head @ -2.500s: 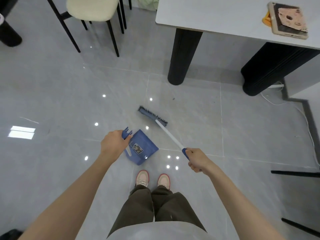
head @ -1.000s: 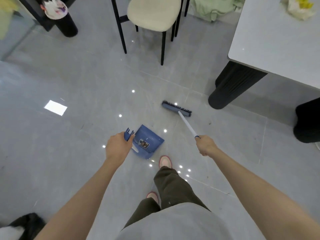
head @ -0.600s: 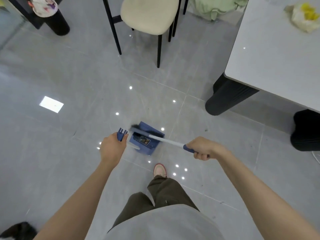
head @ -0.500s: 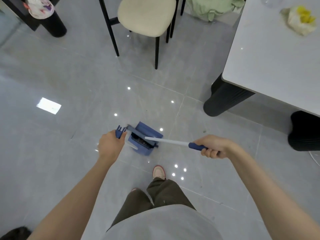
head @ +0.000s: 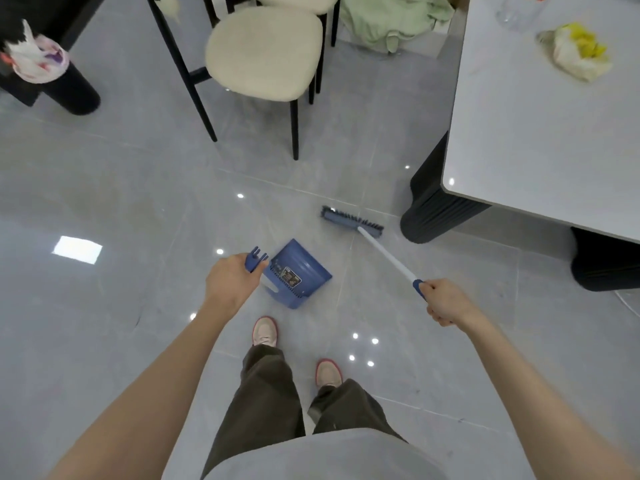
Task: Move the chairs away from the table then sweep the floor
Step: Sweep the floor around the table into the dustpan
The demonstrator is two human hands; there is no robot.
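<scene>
My left hand grips the forked blue handle of a blue dustpan that stands on the grey tiled floor just ahead of my feet. My right hand holds the blue grip of a broom with a white shaft. Its blue brush head lies on the floor to the right of and beyond the dustpan, close to the dark table leg. A cream-seated chair with black legs stands at the top centre, apart from the grey table.
A yellow-and-white crumpled bag lies on the table. Green cloth is heaped on the floor behind the chair. A black bin with a patterned bag stands top left. A second dark table leg is at the right edge.
The broom head was over the dustpan half a second ago; it has swung out to the right and forward onto the floor near the table leg. My left hand still holds the dustpan.
</scene>
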